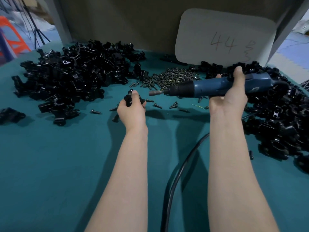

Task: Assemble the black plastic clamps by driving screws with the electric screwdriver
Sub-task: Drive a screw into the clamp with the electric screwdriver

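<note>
My left hand [132,109] grips a black plastic clamp [129,98] just above the teal table. My right hand [229,96] holds the blue electric screwdriver [209,87] level, its metal bit [155,93] pointing left, a short gap from the clamp. A heap of dark screws [173,77] lies behind the two hands. Loose screws [158,106] are scattered on the cloth under the bit.
A big pile of black clamp parts [66,77] fills the left of the table [58,164]. Another pile [280,118] lies at the right. The tool's black cable [177,173] runs toward me between my forearms. A white card marked 44 [224,36] leans at the back.
</note>
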